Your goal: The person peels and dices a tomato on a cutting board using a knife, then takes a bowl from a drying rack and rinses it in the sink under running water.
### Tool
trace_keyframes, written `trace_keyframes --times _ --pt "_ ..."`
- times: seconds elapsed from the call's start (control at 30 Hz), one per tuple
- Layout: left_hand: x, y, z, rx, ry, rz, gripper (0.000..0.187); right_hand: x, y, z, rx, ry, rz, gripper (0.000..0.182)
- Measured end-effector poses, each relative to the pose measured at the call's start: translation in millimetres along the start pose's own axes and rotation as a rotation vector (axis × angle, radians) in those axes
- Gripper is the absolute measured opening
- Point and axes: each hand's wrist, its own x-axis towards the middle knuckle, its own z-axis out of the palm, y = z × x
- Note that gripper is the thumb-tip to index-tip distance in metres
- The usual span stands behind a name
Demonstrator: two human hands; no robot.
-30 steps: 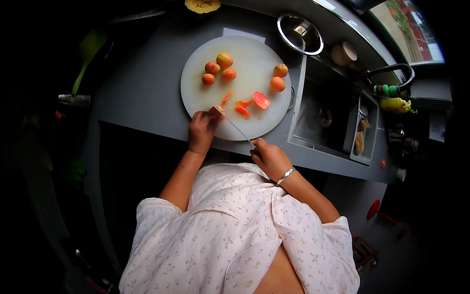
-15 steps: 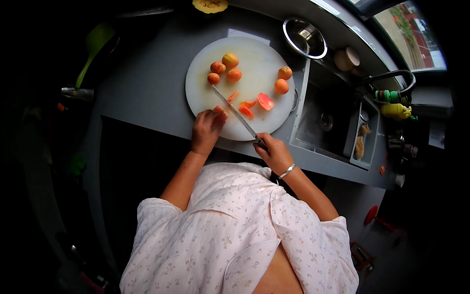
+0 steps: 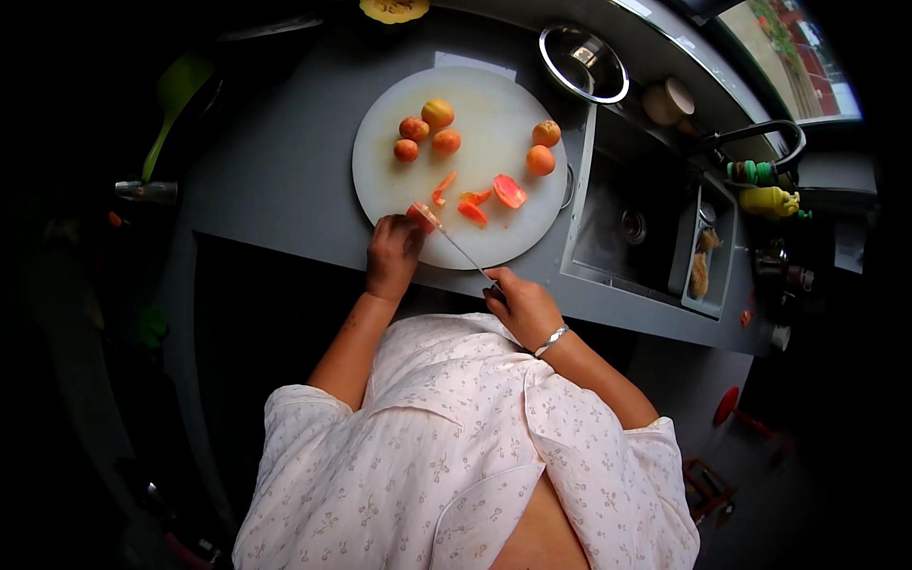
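My left hand [image 3: 394,252] is closed on a cut piece of tomato [image 3: 424,218] at the near left of the round white cutting board [image 3: 380,185]. In my right hand [image 3: 525,306] is the handle of a knife [image 3: 463,250], whose blade reaches left across the board to that piece, its tip end at the cut face. Tomato wedges [image 3: 472,212] and a larger red cut piece [image 3: 509,191] lie right of the blade. A thin slice [image 3: 443,187] rests beyond it. Several whole orange-red tomatoes [image 3: 446,142] sit at the back left, and two more [image 3: 541,160] at the right.
Right of the board is a dark sink [image 3: 617,199] with a black faucet [image 3: 760,133]. A steel bowl [image 3: 584,65] stands at the sink's back left corner. A cut yellow squash [image 3: 394,9] is at the far edge, and a green ladle [image 3: 176,95] lies at left on the grey counter [image 3: 285,190].
The knife has turned and drawn nearer, its tip moving from beside the whole tomatoes to the piece in my left hand. The view has shifted slightly.
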Motion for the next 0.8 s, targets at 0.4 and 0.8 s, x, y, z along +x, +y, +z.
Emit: trace_keyframes --times 0.4,0.8 --pt "-6 -1 -5 -0.005 -0.072 -0.102 0.019 46 17 26 -0.005 0.069 -0.134 0.027" --pt "-10 -3 -1 -0.028 0.034 -0.04 0.023 12 -4 -10 0.056 -0.046 0.019 0.03"
